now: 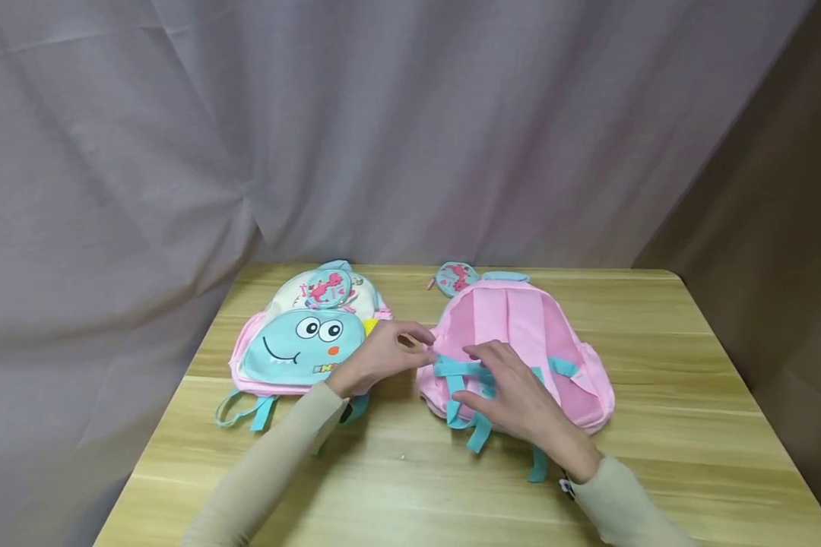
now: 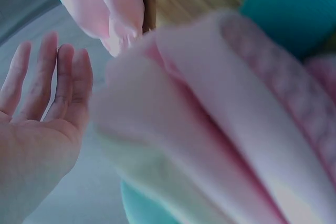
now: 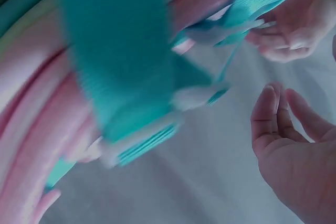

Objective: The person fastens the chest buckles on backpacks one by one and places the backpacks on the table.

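Note:
A pink backpack (image 1: 509,311) lies back side up on the wooden table, its turquoise straps (image 1: 454,391) loose over its lower part. My left hand (image 1: 386,349) is at the bag's left edge, thumb and forefinger apart; in the left wrist view its fingers (image 2: 39,85) stretch out beside the pink fabric and hold nothing. Above the straps hovers my right hand (image 1: 516,391), thumb and fingers spread. In the right wrist view that hand (image 3: 294,145) has gently bent fingers and an empty grasp, while a blurred turquoise strap (image 3: 115,56) hangs close to the camera.
Left of it lies a second backpack (image 1: 301,349), front up, with a cartoon face and a round pouch (image 1: 327,289). Another round pouch (image 1: 455,279) sits at the pink bag's top left. Behind the table (image 1: 664,365) hangs a grey curtain (image 1: 383,137).

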`<state>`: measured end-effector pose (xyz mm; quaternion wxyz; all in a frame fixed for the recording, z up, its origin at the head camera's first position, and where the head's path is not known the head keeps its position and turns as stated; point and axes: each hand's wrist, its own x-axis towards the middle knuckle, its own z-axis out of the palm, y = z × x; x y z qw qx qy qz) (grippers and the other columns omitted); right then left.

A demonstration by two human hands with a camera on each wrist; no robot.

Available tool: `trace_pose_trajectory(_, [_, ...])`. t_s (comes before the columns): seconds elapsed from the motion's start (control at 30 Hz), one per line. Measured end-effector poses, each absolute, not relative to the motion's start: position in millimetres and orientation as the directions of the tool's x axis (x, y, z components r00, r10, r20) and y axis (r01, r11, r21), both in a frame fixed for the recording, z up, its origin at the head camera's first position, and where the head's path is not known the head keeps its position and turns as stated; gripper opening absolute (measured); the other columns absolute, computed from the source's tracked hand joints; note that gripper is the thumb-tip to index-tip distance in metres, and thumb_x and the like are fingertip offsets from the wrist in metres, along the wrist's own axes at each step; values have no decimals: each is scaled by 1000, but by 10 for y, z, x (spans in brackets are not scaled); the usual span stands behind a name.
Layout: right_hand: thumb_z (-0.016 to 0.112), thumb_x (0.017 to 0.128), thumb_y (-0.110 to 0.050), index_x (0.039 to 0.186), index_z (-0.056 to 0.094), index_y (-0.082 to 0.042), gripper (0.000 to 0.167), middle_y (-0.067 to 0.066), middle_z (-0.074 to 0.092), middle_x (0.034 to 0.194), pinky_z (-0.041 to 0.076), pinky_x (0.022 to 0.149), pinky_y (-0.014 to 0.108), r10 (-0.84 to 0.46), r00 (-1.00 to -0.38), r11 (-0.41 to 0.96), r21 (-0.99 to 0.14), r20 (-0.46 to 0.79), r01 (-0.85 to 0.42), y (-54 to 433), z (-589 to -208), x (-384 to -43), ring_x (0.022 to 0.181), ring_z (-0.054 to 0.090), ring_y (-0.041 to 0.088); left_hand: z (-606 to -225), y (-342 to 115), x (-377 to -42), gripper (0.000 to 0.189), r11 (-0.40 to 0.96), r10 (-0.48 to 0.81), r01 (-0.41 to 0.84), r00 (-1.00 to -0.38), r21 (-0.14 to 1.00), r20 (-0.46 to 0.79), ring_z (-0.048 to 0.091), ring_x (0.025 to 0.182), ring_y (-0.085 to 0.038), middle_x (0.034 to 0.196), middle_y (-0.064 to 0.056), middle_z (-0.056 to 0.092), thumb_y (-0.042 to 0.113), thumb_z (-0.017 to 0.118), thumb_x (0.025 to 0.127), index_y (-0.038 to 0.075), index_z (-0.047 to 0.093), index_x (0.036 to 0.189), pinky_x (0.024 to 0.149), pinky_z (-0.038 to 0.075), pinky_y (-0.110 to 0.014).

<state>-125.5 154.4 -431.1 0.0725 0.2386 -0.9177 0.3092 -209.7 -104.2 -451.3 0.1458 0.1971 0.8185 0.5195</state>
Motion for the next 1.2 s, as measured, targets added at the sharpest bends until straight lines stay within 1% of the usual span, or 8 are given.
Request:
trace_pose_trajectory(0.07, [92,89,-30,143,64,-4,66,10,69,135,61,92,40,-392,-876,677,-557,280,-481,1475,-4299,-1232,110,66,23,-4502,-1080,-2116,36,372,478,187,-878,909,-15,69,120,-36,134,-14,78,22,84,95,3,78,125,105,57,-48])
trace_pose_trajectory(0.17, [92,89,-27,141,64,-5,63,9,69,130,59,87,34,-399,-870,644,-587,288,-490,1371,-4292,-1194,102,65,22,-4494,-1144,-2173,34,412,479,259,-877,874,34,72,117,-38,126,-16,80,17,85,94,1,78,123,104,59,-50])
trace_pose_trajectory(0.3, [92,89,-24,139,65,-5,61,9,69,125,59,83,30,-417,-858,607,-610,300,-509,1234,-4299,-1164,98,66,21,-4468,-1257,-2248,36,497,465,318,-883,807,62,75,112,-38,119,-12,82,21,87,92,4,79,123,100,63,-49])
trace_pose_trajectory(0.4, [92,89,-25,139,66,-4,60,9,69,122,59,82,30,-425,-858,586,-634,289,-504,1132,-4308,-1150,97,66,21,-4431,-1355,-2277,38,527,452,312,-890,791,49,74,113,-38,120,-12,82,24,87,93,7,78,126,101,63,-46])
trace_pose_trajectory(0.53, [91,89,-25,138,66,-2,59,10,69,115,59,82,31,-425,-868,559,-681,254,-473,1003,-4324,-1139,94,65,20,-4404,-1485,-2321,40,551,436,314,-898,773,54,75,114,-32,121,-14,81,25,86,93,8,76,128,98,64,-40])
trace_pose_trajectory(0.7, [92,89,-22,140,65,0,62,7,68,109,57,81,25,-415,-890,542,-735,188,-408,849,-4359,-1160,91,64,16,-4397,-1629,-2401,42,575,411,319,-909,754,72,76,115,-29,122,-14,81,25,84,94,9,75,132,98,64,-42])
trace_pose_trajectory(0.9, [91,89,-20,145,61,1,67,8,69,120,56,83,24,-385,-921,554,-786,52,-275,647,-4434,-1205,95,64,15,-4388,-1825,-2516,53,608,385,297,-921,736,54,75,118,-33,130,-16,78,25,84,94,4,69,141,99,63,-48])
trace_pose_trajectory(1.2, [90,91,-22,154,53,1,77,15,67,135,59,91,35,-347,-934,577,-803,-80,-146,415,-4533,-1253,102,68,19,-4369,-2065,-2687,61,645,330,238,-944,727,16,73,120,-35,135,-18,74,27,84,94,4,64,146,100,61,-51])
